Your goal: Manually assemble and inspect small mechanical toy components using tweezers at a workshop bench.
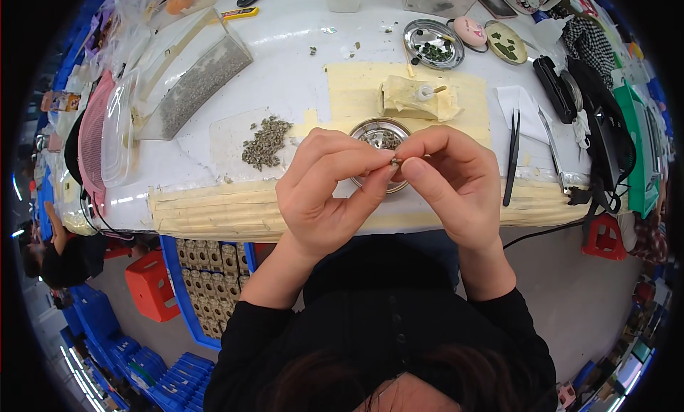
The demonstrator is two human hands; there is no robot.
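Note:
Over the table's front edge, my left hand [324, 173] and my right hand [456, 173] meet, fingertips almost touching. Between them is a tiny greyish metal piece [395, 160], pinched from both sides; its exact kind is too small to make out. Just beneath and behind the fingers stands a round steel dish [358, 128] with similar small bits in it, partly covered by my hands. To the left, a heap of small grey-brown metal pieces [266, 143] lies on a clear sheet [222, 143]. Behind the dish sits a block wrapped in cream tape [406, 98] with a white peg on it.
Black tweezers [511, 159] and metal tweezers [552, 152] lie at right near a white cloth [516, 98]. A steel plate [410, 38] holds dark green bits. A clear box of grey granules [206, 84] stands at left. Below the table is a blue tray [173, 277] of metal blocks.

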